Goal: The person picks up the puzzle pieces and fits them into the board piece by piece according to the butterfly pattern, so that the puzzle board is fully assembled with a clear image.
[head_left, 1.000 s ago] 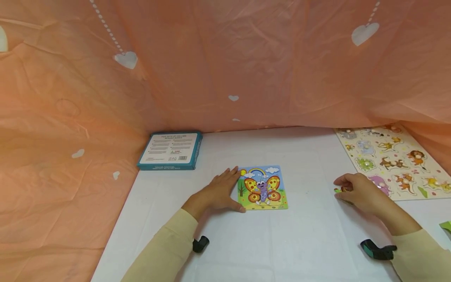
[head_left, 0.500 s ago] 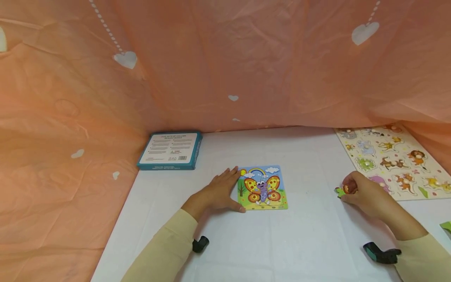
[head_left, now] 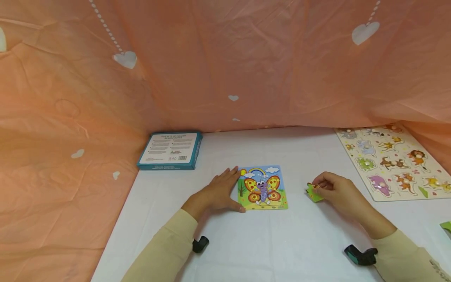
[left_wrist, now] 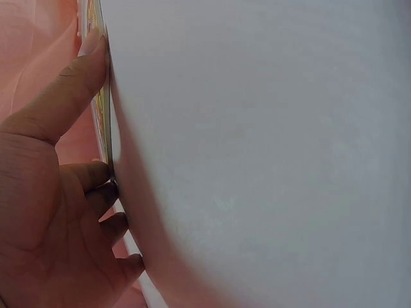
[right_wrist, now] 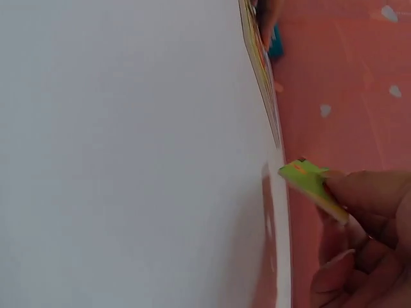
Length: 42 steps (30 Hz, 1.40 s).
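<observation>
A square butterfly puzzle (head_left: pixel 263 187) lies flat on the white table, its picture showing a purple-bodied butterfly under a rainbow. My left hand (head_left: pixel 220 191) rests along its left side with fingers spread, the thumb at the lower left corner and the fingertips at the upper left. In the left wrist view the thumb (left_wrist: pixel 70 90) lies against the board's edge. Right of the board, my right hand (head_left: pixel 338 192) pinches a green puzzle piece (head_left: pixel 314 193) between thumb and fingers. The right wrist view shows that piece tilted above the table, its far end partly hidden by the thumb.
A teal-edged box (head_left: pixel 170 150) with a white printed label lies at the back left. At the back right is a cream animal peg puzzle (head_left: pixel 394 160). A green piece (head_left: pixel 446 226) sits at the right frame edge. An orange curtain (head_left: pixel 218 70) with hearts encloses the table.
My right hand has moved left from beside the animal puzzle toward the butterfly board, carrying the green piece, which now shows more. The left hand and the board have stayed in place.
</observation>
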Motion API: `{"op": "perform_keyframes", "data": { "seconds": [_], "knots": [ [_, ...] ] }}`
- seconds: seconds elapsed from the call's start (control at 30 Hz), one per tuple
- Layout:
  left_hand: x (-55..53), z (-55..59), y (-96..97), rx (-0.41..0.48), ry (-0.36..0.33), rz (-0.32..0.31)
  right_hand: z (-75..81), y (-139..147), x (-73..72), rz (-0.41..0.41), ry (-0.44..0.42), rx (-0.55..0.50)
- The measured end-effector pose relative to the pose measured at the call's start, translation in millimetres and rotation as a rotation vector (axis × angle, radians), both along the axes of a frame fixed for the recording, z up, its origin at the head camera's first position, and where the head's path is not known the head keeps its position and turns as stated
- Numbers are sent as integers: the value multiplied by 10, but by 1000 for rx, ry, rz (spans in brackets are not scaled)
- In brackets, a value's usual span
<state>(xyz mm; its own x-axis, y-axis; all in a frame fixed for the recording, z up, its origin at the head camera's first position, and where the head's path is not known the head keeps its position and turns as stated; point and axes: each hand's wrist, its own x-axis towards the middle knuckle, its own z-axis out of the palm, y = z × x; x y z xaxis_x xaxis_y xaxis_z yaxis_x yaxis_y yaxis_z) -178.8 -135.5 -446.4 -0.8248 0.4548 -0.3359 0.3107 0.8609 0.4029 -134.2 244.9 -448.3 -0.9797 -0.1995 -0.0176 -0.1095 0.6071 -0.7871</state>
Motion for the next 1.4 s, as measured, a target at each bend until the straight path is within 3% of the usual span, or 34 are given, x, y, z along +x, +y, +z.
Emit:
{"op": "perform_keyframes", "data": {
  "seconds": [0.17,0.6,0.87,1.07,1.27,1.33,1.4],
  "knots": [
    [-3,1,3,-6,1,-2,-11,-234,1,9,-24,-78],
    [-10,-8,0,-10,-2,-1,-100,-902,-9,84,-186,-359],
    [-19,-2,-15,8,1,-17,-153,-1268,-42,138,-149,-389],
    [-16,1,-32,23,-2,-23,-160,-1464,-84,159,-105,-320],
    [-24,-18,-33,10,-2,-29,-147,-1504,-93,143,95,-78],
    [-24,-20,-32,11,1,-31,-131,-1493,-78,178,151,-14],
    [-25,-18,-32,15,3,-28,-116,-1481,-59,261,211,55]
  ]
}}
